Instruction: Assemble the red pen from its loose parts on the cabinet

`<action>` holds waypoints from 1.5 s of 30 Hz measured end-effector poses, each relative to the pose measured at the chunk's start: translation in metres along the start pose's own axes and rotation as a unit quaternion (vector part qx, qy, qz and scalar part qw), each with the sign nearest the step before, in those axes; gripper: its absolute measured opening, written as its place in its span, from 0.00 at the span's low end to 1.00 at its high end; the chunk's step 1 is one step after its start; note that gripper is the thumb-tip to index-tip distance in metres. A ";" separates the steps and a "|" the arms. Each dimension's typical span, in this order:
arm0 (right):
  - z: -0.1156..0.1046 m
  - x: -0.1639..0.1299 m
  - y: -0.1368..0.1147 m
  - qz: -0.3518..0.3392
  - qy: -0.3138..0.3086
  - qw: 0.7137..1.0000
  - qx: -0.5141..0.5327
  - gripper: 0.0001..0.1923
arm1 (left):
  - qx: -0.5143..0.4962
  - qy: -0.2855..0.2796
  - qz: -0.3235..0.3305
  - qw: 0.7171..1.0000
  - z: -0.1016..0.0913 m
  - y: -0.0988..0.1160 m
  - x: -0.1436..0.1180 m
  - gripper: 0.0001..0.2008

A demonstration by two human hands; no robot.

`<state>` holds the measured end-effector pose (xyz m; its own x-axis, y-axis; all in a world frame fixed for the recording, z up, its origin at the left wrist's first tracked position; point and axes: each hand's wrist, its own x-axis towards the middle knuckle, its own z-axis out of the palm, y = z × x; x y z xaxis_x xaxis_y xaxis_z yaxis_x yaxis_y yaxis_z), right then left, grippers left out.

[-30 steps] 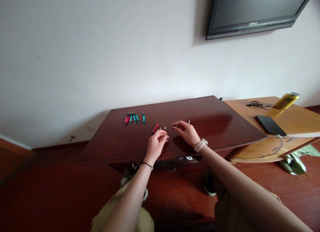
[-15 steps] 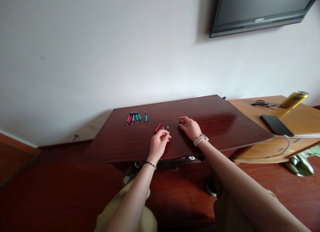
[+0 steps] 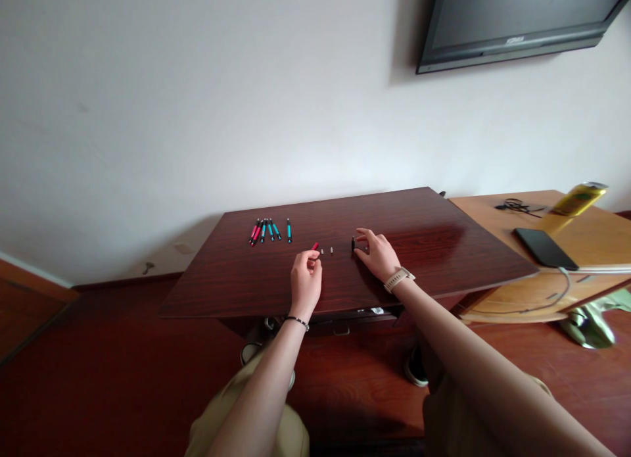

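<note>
Fingers of left hand (image 3: 304,285) bend at red pen barrel (image 3: 315,246), one o'clock, grip unclear; those of right hand (image 3: 379,256) stand apart beside black pen part (image 3: 353,244); careless nudge could roll pale pieces (image 3: 332,250) away.

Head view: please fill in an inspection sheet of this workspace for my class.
Surface: dark wood table, glossy.
Job's things: red piece, two small pale pieces, black piece; red and blue pens toward the table's far left.
Clutter: phone and yellow can on the side cabinet.
Hands: left hand at the red piece, right hand at the black piece; grip unclear on both.
Cables: black cable on the cabinet; pale cable at the phone.
Surroundings: pale wall, mounted screen.
</note>
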<state>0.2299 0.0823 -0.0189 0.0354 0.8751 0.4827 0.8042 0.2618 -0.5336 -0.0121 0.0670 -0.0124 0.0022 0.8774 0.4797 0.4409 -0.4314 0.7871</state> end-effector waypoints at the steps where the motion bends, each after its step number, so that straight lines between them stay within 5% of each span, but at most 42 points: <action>1: -0.002 -0.002 -0.001 -0.002 0.003 1.000 -0.005 0.29 | 0.024 -0.011 0.015 1.000 0.001 0.000 -0.001 0.09; 9: -0.024 -0.032 0.002 -0.027 -0.009 0.999 -0.027 0.29 | 0.184 -0.087 0.097 0.974 0.012 0.004 -0.005 0.16; 23: -0.043 -0.071 -0.005 -0.050 -0.063 0.996 -0.040 0.26 | 0.256 -0.148 0.172 0.940 0.023 0.006 0.001 0.21; 34: -0.041 -0.070 -0.013 -0.054 -0.079 0.994 -0.046 0.26 | 0.241 -0.146 0.169 0.944 0.035 -0.003 0.006 0.24; 45: -0.042 -0.070 -0.010 -0.056 -0.080 0.994 -0.050 0.24 | 0.234 -0.104 0.143 0.956 0.020 0.001 0.006 0.28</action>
<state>0.2438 0.0012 -0.0182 -0.1464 0.8980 0.4149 0.8525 0.3273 -0.4076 0.0061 0.0759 -0.0162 0.3394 0.7809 0.5244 0.7484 -0.5619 0.3524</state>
